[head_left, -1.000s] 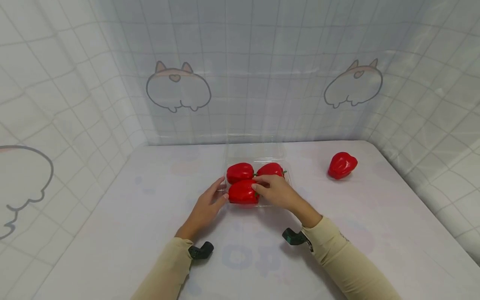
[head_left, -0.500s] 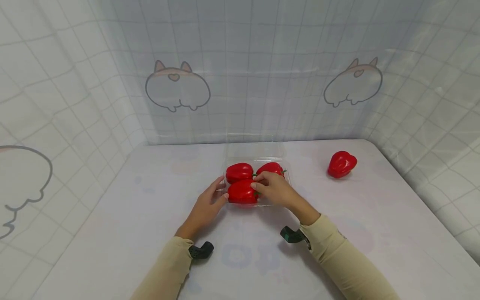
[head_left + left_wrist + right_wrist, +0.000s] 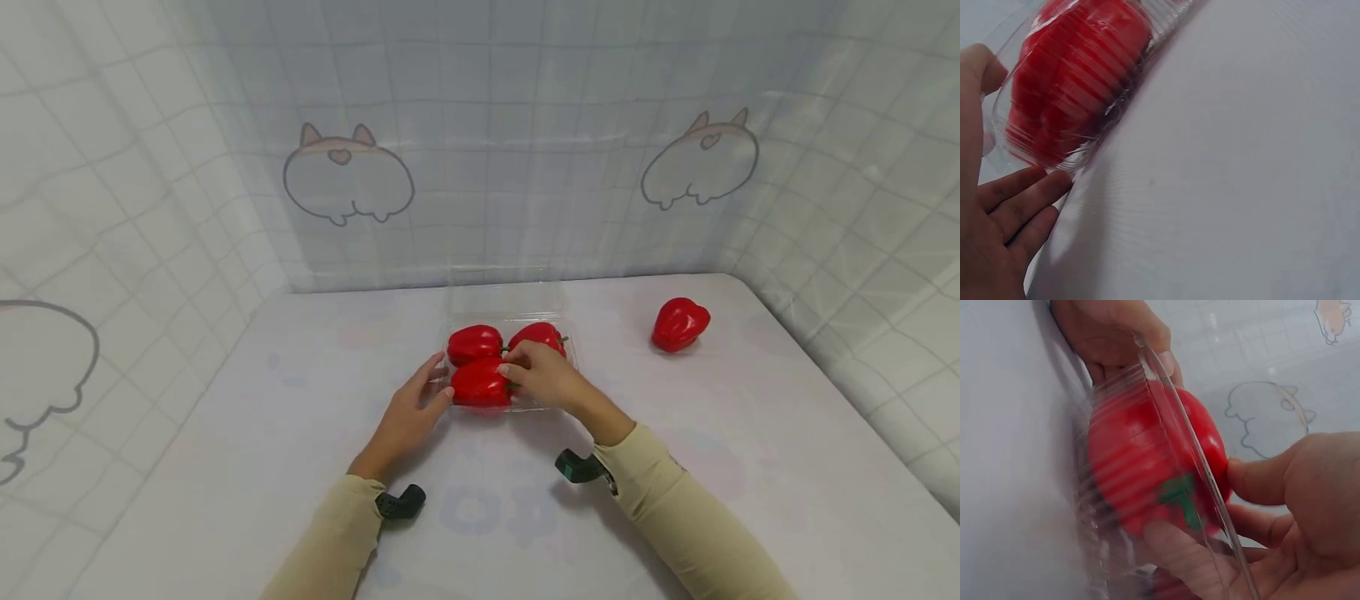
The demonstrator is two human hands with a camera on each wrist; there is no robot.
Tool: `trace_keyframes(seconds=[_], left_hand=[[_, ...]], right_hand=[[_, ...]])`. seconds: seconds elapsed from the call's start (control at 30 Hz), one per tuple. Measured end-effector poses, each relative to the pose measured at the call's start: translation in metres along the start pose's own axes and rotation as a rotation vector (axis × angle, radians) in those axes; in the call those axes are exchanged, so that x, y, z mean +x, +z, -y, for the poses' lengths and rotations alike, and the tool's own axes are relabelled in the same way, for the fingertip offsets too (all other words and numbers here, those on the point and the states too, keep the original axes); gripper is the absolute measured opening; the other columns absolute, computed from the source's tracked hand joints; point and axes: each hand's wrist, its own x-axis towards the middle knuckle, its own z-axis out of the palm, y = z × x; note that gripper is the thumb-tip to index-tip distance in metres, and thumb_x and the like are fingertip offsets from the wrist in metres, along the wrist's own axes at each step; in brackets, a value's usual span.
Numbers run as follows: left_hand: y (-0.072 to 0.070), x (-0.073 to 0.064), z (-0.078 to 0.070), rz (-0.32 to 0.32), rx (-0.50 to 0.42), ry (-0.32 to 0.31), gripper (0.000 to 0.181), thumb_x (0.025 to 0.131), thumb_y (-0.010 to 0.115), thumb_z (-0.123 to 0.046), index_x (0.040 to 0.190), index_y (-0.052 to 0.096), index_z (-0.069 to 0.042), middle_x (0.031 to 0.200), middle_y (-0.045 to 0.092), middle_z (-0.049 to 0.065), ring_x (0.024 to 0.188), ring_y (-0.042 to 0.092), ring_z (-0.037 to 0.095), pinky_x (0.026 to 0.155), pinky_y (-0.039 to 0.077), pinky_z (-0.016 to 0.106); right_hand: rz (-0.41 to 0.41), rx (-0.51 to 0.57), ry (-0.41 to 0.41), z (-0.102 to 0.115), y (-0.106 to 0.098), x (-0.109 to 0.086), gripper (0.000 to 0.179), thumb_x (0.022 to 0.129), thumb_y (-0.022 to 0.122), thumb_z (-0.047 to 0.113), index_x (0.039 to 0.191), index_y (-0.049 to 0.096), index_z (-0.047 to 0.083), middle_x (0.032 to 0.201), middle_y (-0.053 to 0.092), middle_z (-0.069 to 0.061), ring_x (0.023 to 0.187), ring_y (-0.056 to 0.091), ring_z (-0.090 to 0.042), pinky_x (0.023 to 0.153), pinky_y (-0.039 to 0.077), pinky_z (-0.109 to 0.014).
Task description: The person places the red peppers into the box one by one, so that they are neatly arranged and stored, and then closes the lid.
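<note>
In the head view, a clear plastic clamshell box [image 3: 573, 354] lies with its lid [image 3: 506, 297] folded back toward the wall. Three red bell peppers sit in it: a front pepper [image 3: 478, 384], a back-left pepper [image 3: 475, 344] and a back-right pepper [image 3: 534, 335]. My right hand [image 3: 551, 379] reaches inside and holds the front pepper at its stem end. The right wrist view shows the thumb [image 3: 1260, 479] on that pepper near its green stem [image 3: 1182, 499]. My left hand [image 3: 405, 417] grips the box's left end, thumb at the rim, other fingers [image 3: 1022, 209] against its side.
A fourth red bell pepper [image 3: 679, 324] lies apart at the table's back right. Pale cloth with a grid and animal drawings [image 3: 348, 179] hangs behind and on both sides of the white table [image 3: 225, 467]. Dark wrist cameras [image 3: 401, 502] stick out from both sleeves.
The view has shifted slightly. Both hands stay at the box, and the peppers keep their places in it.
</note>
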Motion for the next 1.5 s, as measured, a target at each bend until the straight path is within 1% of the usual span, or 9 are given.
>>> trace_keyframes(seconds=[0.07, 0.23, 0.43, 0.57, 0.83, 1.1, 1.33, 1.4, 1.5], left_hand=[[0.0, -0.001, 0.001, 0.003, -0.004, -0.004, 0.065, 0.099, 0.06, -0.037, 0.156, 0.03, -0.039, 0.147, 0.05, -0.001, 0.132, 0.05, 0.022, 0.106, 0.044, 0.051], [0.0, -0.003, -0.001, 0.007, -0.011, -0.005, 0.064, 0.099, 0.06, -0.038, 0.156, 0.03, -0.04, 0.147, 0.05, -0.002, 0.135, 0.048, 0.021, 0.107, 0.044, 0.049], [-0.002, -0.002, -0.001, 0.012, -0.015, 0.029, 0.065, 0.1, 0.06, -0.038, 0.158, 0.029, -0.032, 0.149, 0.049, 0.001, 0.133, 0.05, 0.023, 0.105, 0.046, 0.047], [-0.003, -0.001, 0.0, 0.012, -0.019, 0.043, 0.065, 0.1, 0.06, -0.039, 0.158, 0.03, -0.031, 0.149, 0.049, 0.002, 0.132, 0.051, 0.024, 0.105, 0.045, 0.046], [-0.003, -0.002, 0.001, 0.01, -0.009, 0.03, 0.065, 0.1, 0.059, -0.04, 0.158, 0.029, -0.033, 0.148, 0.05, 0.001, 0.133, 0.05, 0.023, 0.105, 0.046, 0.048], [-0.003, -0.001, 0.0, 0.01, -0.022, 0.04, 0.064, 0.1, 0.058, -0.041, 0.157, 0.03, -0.034, 0.147, 0.05, -0.001, 0.131, 0.052, 0.021, 0.104, 0.047, 0.046], [-0.003, -0.001, 0.0, 0.014, -0.018, 0.051, 0.064, 0.101, 0.058, -0.04, 0.158, 0.029, -0.033, 0.148, 0.05, 0.002, 0.132, 0.052, 0.023, 0.103, 0.048, 0.045], [-0.003, -0.001, 0.001, 0.014, -0.02, 0.056, 0.064, 0.101, 0.058, -0.04, 0.158, 0.029, -0.032, 0.148, 0.05, 0.003, 0.132, 0.052, 0.023, 0.102, 0.048, 0.046], [-0.003, -0.001, 0.001, 0.015, -0.022, 0.059, 0.063, 0.101, 0.058, -0.039, 0.157, 0.03, -0.032, 0.148, 0.05, 0.003, 0.132, 0.052, 0.023, 0.102, 0.049, 0.045]], right_hand=[[-0.003, -0.014, 0.001, -0.001, -0.001, -0.001, 0.032, 0.095, 0.07, 0.026, 0.119, 0.065, 0.006, 0.108, 0.065, -0.003, 0.094, 0.062, -0.021, 0.076, 0.059, -0.032], [0.004, -0.025, -0.035, 0.001, -0.006, -0.005, 0.034, 0.094, 0.071, 0.027, 0.12, 0.067, 0.007, 0.11, 0.067, -0.003, 0.101, 0.062, -0.022, 0.08, 0.058, -0.035], [0.012, -0.037, -0.051, 0.005, -0.01, -0.007, 0.038, 0.093, 0.071, 0.03, 0.124, 0.067, 0.008, 0.114, 0.067, -0.003, 0.106, 0.061, -0.023, 0.082, 0.059, -0.036], [0.019, -0.041, -0.075, 0.006, -0.011, -0.007, 0.038, 0.093, 0.071, 0.029, 0.125, 0.067, 0.008, 0.113, 0.067, -0.003, 0.106, 0.062, -0.023, 0.083, 0.058, -0.036], [0.044, -0.037, -0.1, 0.004, -0.012, -0.007, 0.036, 0.094, 0.069, 0.028, 0.124, 0.067, 0.008, 0.11, 0.067, -0.002, 0.103, 0.063, -0.022, 0.082, 0.058, -0.035], [0.039, -0.039, -0.118, 0.004, -0.015, -0.007, 0.037, 0.095, 0.068, 0.03, 0.125, 0.066, 0.009, 0.112, 0.067, -0.002, 0.104, 0.063, -0.022, 0.082, 0.058, -0.035], [0.014, -0.066, -0.145, 0.004, -0.023, -0.006, 0.031, 0.097, 0.066, 0.028, 0.121, 0.068, 0.009, 0.113, 0.067, -0.001, 0.107, 0.062, -0.022, 0.087, 0.057, -0.038], [0.008, -0.06, -0.147, 0.004, -0.027, -0.007, 0.031, 0.097, 0.065, 0.028, 0.121, 0.068, 0.009, 0.113, 0.066, -0.002, 0.107, 0.062, -0.023, 0.088, 0.057, -0.039], [0.007, 0.0, -0.136, 0.003, -0.035, -0.009, 0.033, 0.099, 0.063, 0.026, 0.124, 0.066, 0.004, 0.116, 0.067, -0.009, 0.106, 0.064, -0.029, 0.088, 0.057, -0.04]])
